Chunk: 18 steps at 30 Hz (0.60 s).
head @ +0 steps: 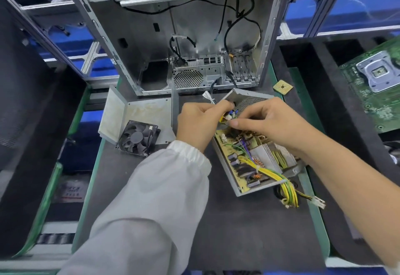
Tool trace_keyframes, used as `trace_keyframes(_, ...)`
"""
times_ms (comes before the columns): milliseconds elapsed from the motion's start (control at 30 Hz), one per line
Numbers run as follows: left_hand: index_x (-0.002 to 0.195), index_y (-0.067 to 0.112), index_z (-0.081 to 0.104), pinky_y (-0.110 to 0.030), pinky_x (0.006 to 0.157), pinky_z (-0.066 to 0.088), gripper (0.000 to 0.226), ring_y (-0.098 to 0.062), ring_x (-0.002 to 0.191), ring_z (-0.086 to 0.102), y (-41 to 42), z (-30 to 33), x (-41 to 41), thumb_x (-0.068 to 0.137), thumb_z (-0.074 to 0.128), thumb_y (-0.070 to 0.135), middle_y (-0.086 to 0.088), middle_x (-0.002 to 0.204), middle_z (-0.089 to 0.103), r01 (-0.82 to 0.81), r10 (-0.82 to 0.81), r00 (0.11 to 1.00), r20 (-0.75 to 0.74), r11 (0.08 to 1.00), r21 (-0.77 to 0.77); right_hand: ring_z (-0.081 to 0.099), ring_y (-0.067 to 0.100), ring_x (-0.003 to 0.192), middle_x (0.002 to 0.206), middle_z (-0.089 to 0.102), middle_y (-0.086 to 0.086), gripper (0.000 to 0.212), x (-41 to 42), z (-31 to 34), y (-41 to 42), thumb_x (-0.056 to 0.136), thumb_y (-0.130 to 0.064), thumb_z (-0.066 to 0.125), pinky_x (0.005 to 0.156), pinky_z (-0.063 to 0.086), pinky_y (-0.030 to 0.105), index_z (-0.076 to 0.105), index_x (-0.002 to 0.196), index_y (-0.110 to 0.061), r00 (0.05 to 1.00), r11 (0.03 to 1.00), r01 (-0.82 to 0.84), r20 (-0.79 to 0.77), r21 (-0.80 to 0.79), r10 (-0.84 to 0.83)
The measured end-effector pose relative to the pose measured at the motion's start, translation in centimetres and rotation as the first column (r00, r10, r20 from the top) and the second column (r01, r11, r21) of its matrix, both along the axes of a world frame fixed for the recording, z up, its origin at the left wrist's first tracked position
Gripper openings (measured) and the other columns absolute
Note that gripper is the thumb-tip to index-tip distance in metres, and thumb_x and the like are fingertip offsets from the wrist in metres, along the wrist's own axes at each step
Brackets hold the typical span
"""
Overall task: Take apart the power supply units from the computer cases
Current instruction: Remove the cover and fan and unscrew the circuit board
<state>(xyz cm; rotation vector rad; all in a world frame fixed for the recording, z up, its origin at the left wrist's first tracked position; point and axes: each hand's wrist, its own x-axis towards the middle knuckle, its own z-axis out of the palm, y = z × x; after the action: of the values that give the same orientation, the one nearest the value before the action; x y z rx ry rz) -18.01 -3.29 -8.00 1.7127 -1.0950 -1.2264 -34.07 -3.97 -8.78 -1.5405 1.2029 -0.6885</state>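
An opened power supply unit [249,158] lies on the dark mat, its circuit board, coils and yellow-green wire bundle [281,184] exposed. My left hand [199,121] and my right hand [270,121] meet over its far end. Both pinch small wires and a connector [230,115] near the perforated wall. What the fingertips hold beneath is partly hidden. The removed metal cover [138,112] lies flat to the left, with a black fan [138,137] on its near edge. The empty grey computer case [184,43] stands behind, loose black cables hanging inside.
A gold CPU chip [283,87] rests on the mat right of the case. A green motherboard [376,84] lies in a dark bin at the right. Dark bins flank the green-edged mat [216,231] on both sides, with blue crates behind.
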Motion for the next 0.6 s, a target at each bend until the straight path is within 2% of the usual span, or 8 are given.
trace_keyframes(67,0.056,0.006,0.066,-0.031,0.063,0.041,0.041,-0.011,0.054,0.047,-0.7,0.1,-0.2,0.069,0.074,0.043,0.002,0.051,0.05,0.029,-0.024,0.993,0.12,0.999,-0.037,0.051,0.011,0.065,0.073,0.066,0.018,0.029,-0.4,0.0,-0.4,0.073,-0.043,0.076,0.064,0.039,0.022,0.076,0.074,-0.014,1.0,1.0,-0.012,0.027,0.013,0.012)
trace_keyframes(133,0.045,0.013,0.055,-0.029,0.056,0.038,0.046,-0.01,0.045,0.043,-1.2,0.5,-0.4,0.072,0.072,0.046,0.007,0.04,0.042,0.077,-0.061,0.967,0.246,0.996,-0.054,0.052,0.017,0.071,0.081,0.065,0.025,0.037,-0.8,0.0,-0.7,0.068,-0.048,0.075,0.07,0.039,0.031,0.076,0.078,-0.012,0.999,0.999,-0.025,0.047,0.026,0.024)
trace_keyframes(233,0.055,0.004,0.062,-0.031,0.062,0.051,0.053,-0.019,0.052,0.057,-2.1,1.1,-0.3,0.073,0.072,0.053,0.0,0.046,0.057,0.175,-0.149,0.936,0.318,0.983,-0.053,0.057,0.009,0.072,0.078,0.069,0.015,0.036,-1.6,-0.1,-1.0,0.068,-0.046,0.075,0.07,0.044,0.021,0.077,0.08,-0.012,0.994,0.997,-0.029,0.106,0.073,0.021)
trace_keyframes(367,0.072,-0.005,0.069,-0.031,0.063,0.056,0.064,-0.024,0.053,0.058,-2.8,1.9,-0.2,0.081,0.066,0.058,-0.018,0.057,0.063,0.349,-0.313,0.879,0.359,0.936,-0.039,0.053,0.004,0.067,0.069,0.066,0.0,0.029,-2.6,-0.5,-1.5,0.067,-0.043,0.077,0.064,0.043,0.012,0.077,0.076,-0.016,0.987,0.991,-0.038,0.163,0.125,0.018)
trace_keyframes(467,0.083,-0.007,0.071,-0.043,0.071,0.061,0.07,-0.029,0.065,0.071,-3.1,2.4,0.0,0.081,0.063,0.063,-0.022,0.073,0.071,0.432,-0.432,0.865,0.256,0.9,0.061,0.055,0.007,0.07,0.074,0.068,0.003,0.032,-2.9,-0.4,-1.5,0.063,-0.045,0.078,0.072,0.044,0.02,0.078,0.077,-0.016,0.984,0.987,-0.039,0.176,0.156,0.011)
trace_keyframes(533,0.088,-0.007,0.071,-0.041,0.067,0.062,0.079,-0.027,0.066,0.074,-3.2,2.8,0.2,0.077,0.06,0.071,-0.015,0.071,0.074,0.449,-0.468,0.868,0.164,0.883,0.139,0.058,0.008,0.071,0.077,0.07,0.002,0.033,-2.8,-0.2,-1.5,0.063,-0.046,0.077,0.075,0.046,0.021,0.078,0.079,-0.017,0.988,0.987,-0.036,0.155,0.159,0.011)
trace_keyframes(600,0.09,-0.002,0.072,-0.032,0.058,0.061,0.086,-0.022,0.064,0.074,-3.3,2.9,0.7,0.076,0.049,0.08,-0.01,0.069,0.074,0.449,-0.474,0.872,0.123,0.874,0.188,0.063,0.007,0.072,0.078,0.072,-0.002,0.033,-2.6,0.5,-1.5,0.067,-0.049,0.075,0.074,0.052,0.018,0.078,0.08,-0.02,0.997,0.99,-0.059,0.063,0.126,0.052)
